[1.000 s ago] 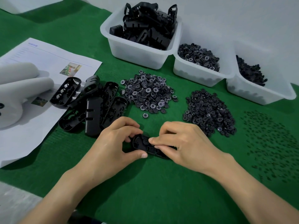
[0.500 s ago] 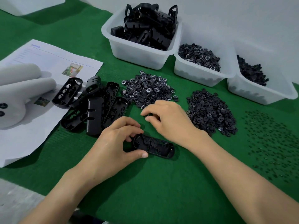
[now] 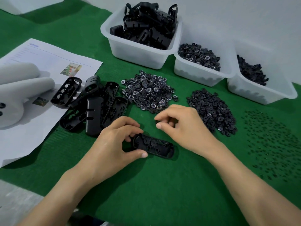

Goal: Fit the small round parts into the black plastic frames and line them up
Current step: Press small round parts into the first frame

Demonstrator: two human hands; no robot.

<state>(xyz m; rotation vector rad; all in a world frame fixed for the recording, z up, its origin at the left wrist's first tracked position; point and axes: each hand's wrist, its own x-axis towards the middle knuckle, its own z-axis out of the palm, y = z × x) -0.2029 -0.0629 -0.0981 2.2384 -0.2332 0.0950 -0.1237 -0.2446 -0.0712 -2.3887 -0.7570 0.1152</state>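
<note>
Black plastic frame [image 3: 153,146] lies flat on the green desk [image 3: 162,185], open side up, at 6 o'clock from the pile of white-marked round parts [image 3: 148,92]. We note the left hand [image 3: 114,144] gripping its 9 o'clock end, thumb on the near edge and fingers over the far edge, evidently to pin it against the push of fitting. Two round parts appear seated toward that end; the cavities toward 3 o'clock look unfilled. The right hand [image 3: 187,128] hovers at 1 o'clock from the frame, fingers curled, thumb tip close to forefinger; we cannot tell whether a part is pinched there. Spare frames [image 3: 94,105] lie heaped at 10 o'clock and a plain black pile [image 3: 211,108] at 2 o'clock, both apparently kept within reach.
</note>
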